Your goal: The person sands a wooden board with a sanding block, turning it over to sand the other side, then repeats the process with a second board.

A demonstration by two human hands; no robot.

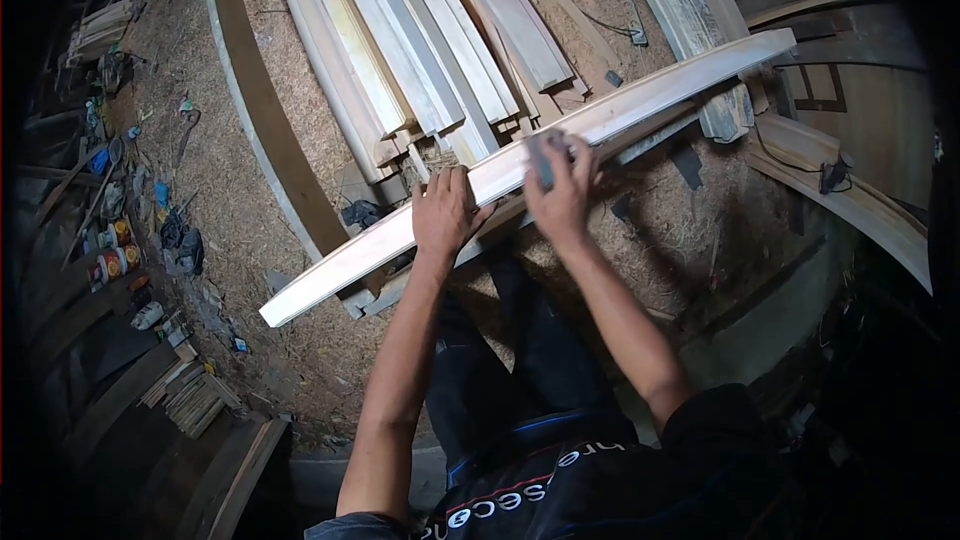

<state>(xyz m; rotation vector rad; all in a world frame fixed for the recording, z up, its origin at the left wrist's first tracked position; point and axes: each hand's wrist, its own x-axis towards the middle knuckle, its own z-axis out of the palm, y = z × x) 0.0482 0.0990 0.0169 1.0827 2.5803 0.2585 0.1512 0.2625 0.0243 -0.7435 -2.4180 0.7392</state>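
Note:
A long, pale wooden plank (pixel 350 258) with a grooved edge lies diagonally in front of me, over a support beam (pixel 652 145). My left hand (pixel 445 215) grips it left of its middle, fingers over the top and thumb along the near edge. My right hand (pixel 566 185) is closed on a dark grey sanding block (pixel 541 160), which lies against the plank's face. This hand is slightly blurred, and its fingers partly cover the block.
Several long planks (pixel 430 40) lie side by side beyond my hands. A curved brown board (pixel 250 90) stretches along the left. Wood shavings (pixel 215 180) cover the ground. A weathered beam (pixel 690 20) stands at the right, with curved boards (pixel 850 180) near it. Tins (pixel 113 262) and scraps litter the far left.

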